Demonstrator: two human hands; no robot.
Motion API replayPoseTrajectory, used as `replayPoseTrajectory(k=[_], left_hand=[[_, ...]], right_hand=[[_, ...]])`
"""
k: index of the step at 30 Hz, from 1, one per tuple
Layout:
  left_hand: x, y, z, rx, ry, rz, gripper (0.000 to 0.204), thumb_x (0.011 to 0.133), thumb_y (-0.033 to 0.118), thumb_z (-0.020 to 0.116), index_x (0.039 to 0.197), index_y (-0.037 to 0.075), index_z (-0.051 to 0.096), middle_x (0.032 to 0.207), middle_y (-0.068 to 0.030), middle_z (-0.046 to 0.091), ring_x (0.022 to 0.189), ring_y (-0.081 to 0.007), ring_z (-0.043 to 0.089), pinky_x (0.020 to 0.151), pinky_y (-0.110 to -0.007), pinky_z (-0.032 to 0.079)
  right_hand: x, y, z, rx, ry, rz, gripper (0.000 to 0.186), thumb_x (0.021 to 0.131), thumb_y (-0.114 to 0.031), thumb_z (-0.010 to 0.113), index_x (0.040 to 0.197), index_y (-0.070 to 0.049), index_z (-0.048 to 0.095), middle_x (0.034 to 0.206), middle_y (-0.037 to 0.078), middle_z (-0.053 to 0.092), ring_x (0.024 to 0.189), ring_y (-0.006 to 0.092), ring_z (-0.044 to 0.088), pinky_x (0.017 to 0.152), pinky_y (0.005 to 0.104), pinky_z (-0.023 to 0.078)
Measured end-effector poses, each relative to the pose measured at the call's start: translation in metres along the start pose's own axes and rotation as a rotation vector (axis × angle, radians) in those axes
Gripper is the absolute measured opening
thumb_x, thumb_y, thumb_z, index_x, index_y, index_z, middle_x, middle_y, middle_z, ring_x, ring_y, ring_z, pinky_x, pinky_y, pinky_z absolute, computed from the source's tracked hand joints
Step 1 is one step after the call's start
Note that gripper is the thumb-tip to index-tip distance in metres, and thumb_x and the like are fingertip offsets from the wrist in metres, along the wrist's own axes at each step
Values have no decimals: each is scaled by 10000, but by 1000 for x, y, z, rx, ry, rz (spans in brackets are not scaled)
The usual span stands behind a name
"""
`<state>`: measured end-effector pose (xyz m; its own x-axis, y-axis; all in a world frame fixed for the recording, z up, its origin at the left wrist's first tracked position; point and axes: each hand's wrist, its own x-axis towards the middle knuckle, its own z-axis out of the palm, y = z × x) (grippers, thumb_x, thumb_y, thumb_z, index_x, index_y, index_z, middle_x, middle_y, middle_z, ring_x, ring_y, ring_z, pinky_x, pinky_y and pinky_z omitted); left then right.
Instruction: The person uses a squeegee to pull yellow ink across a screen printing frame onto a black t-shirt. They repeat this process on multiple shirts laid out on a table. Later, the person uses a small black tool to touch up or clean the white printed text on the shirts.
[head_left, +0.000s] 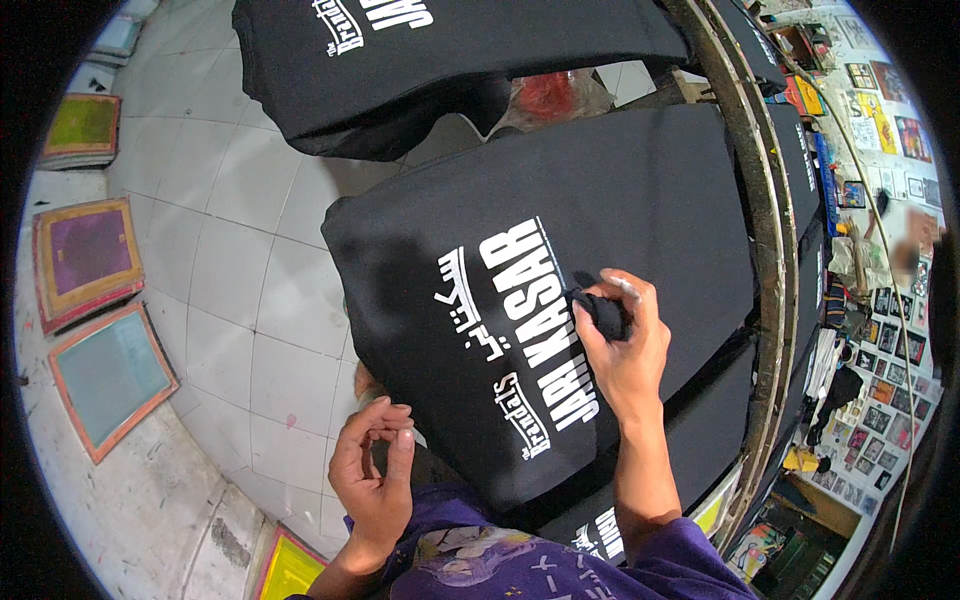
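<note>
A black T-shirt [640, 200] lies flat on a board in front of me, with white lettering [548, 340] printed across its middle. My right hand [635, 360] is over the right side of the print, its fingers closed on a small black cloth wad [606, 318]. The wad is at the edge of the lettering, by a thin white line. One finger of that hand has a white patch whose nature I cannot make out. My left hand [372, 475] hovers off the shirt's near left edge, fingers loosely bent, thumb apart, nothing visible in it.
Another printed black shirt [470, 75] lies beyond, and part of one shows nearer me. A long metal rail [765, 200] runs along the boards' right side. Framed screens [112, 375] lean on the left wall above the tiled floor [225, 330]. Pictures [880, 400] cover the right wall.
</note>
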<state>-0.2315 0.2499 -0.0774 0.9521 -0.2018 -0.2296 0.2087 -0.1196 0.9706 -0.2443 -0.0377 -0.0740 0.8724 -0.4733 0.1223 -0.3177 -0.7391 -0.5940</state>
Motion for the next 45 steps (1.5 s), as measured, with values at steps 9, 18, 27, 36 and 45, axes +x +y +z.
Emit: replayPoseTrajectory(k=[9, 18, 27, 36, 45], left_hand=[[-2, -3, -3, 1, 6, 13, 331, 987, 9, 643, 1312, -26, 597, 1121, -157, 700, 944, -160, 665, 831, -286, 529], [-4, -4, -4, 27, 8, 17, 331, 989, 27, 650, 1312, -22, 598, 1106, -148, 700, 951, -157, 662, 835, -288, 528], [-4, -6, -4, 14, 18, 1, 342, 985, 16, 652, 1319, -23, 595, 1113, -150, 700, 951, -159, 658, 835, -289, 526], [-2, -6, -3, 7, 7, -5, 342, 980, 10, 654, 1315, -22, 596, 1118, -155, 701, 957, -161, 662, 838, -291, 526], [-1, -4, -7, -6, 33, -14, 341, 982, 12, 652, 1316, -23, 592, 1120, -151, 697, 949, -154, 654, 836, -292, 528]], right_hand=[[3, 2, 6, 2, 33, -29, 450, 822, -16, 822, 1222, -49, 619, 1076, 137, 735, 970, 246, 759, 829, 341, 597], [41, -2, 22, 14, 22, -101, 490, 825, -39, 813, 1263, -80, 597, 1050, 143, 741, 987, 305, 751, 845, 373, 583], [15, 2, 11, -2, 21, -45, 484, 812, -12, 824, 1243, -61, 608, 1072, 141, 741, 981, 271, 758, 837, 348, 590], [0, 5, 8, 0, 51, -39, 450, 813, -14, 829, 1212, -47, 625, 1077, 128, 735, 966, 245, 761, 820, 337, 598], [40, -2, 27, 19, 41, -142, 466, 825, -38, 817, 1241, -56, 607, 1059, 147, 738, 974, 279, 757, 840, 357, 587]])
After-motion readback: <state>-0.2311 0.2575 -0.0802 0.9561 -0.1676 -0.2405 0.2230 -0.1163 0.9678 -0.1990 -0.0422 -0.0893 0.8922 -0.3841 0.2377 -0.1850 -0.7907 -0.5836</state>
